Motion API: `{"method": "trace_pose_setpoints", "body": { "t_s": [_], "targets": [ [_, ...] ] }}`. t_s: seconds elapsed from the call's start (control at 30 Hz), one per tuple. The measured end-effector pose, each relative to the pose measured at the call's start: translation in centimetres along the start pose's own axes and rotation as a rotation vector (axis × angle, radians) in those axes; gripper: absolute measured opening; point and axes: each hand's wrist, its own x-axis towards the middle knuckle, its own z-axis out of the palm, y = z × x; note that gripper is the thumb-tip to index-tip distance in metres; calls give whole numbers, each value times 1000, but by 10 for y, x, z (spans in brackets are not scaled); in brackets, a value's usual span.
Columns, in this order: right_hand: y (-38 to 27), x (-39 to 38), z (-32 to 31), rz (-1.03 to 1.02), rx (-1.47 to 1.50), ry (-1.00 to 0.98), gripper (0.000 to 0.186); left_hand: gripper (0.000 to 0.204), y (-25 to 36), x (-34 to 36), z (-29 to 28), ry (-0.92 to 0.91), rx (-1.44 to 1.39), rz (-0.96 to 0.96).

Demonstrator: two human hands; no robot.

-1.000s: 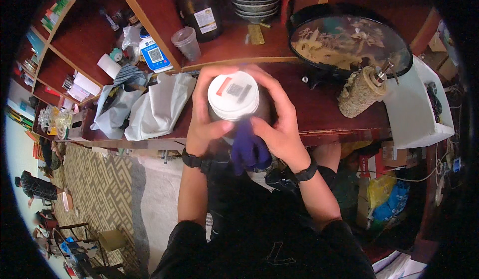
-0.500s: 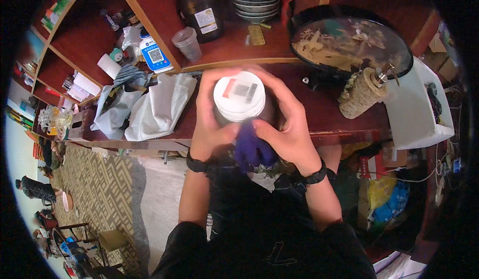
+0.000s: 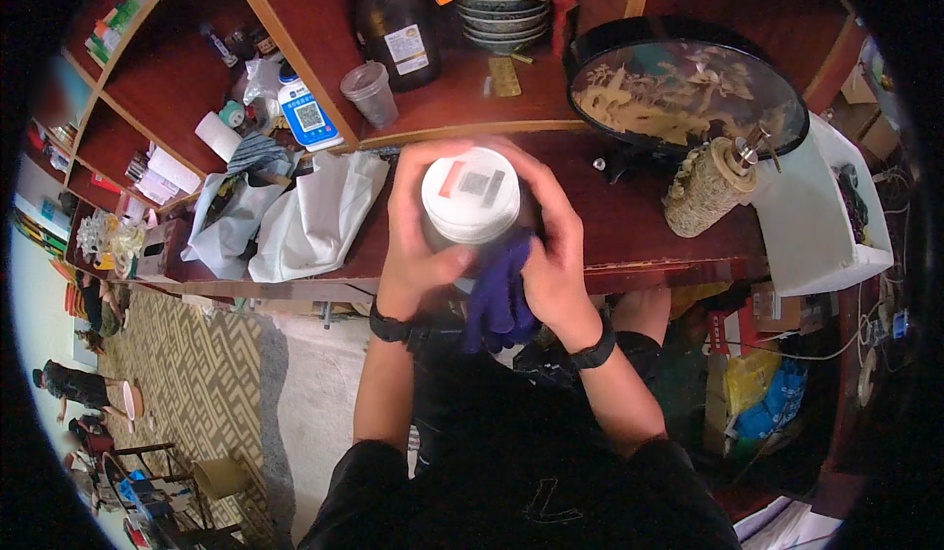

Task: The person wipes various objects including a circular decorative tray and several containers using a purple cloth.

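Observation:
A jar with a round white lid (image 3: 474,191) is upright between my hands at the front of the dark red counter. My left hand (image 3: 417,245) curves around its left side, thumb near the lower front. My right hand (image 3: 554,265) wraps the other side and pins a crumpled dark purple cloth (image 3: 497,299) under its thumb. The cloth hangs down in finger-like folds over the jar's front. Most of the jar's body is hidden by hands and cloth, and whether it rests on the counter I cannot tell.
White bags (image 3: 320,216) lie left on the counter (image 3: 629,245). To the right stand a rope-textured pump bottle (image 3: 710,186), an oval framed picture (image 3: 688,93) and a white foam box (image 3: 826,245). Behind are a clear plastic cup (image 3: 370,98), a dark jug (image 3: 398,34) and stacked bowls (image 3: 504,24).
My right hand and forearm have shifted slightly inward and down. The purple cloth swings a little to the right and hangs lower. Both hands stay on the jar.

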Motion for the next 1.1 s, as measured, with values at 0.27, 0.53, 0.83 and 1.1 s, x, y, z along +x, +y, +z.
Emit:
{"method": "trace_pose_setpoints", "body": {
  "t_s": [0.27,0.53,0.83,1.1],
  "targets": [
    [-4,1,6,29,-53,68,55,83,-7,-2,-1,7,-48,16],
    [-12,1,9,-55,-228,36,73,97,4,-2,3,17,103,-38],
    [-1,-1,-3,-62,-100,-69,83,85,0,-2,-1,27,64,43],
    [4,-3,-2,-95,-114,-47,74,89,-4,-3,1,46,-38,-1]
  ]
}}
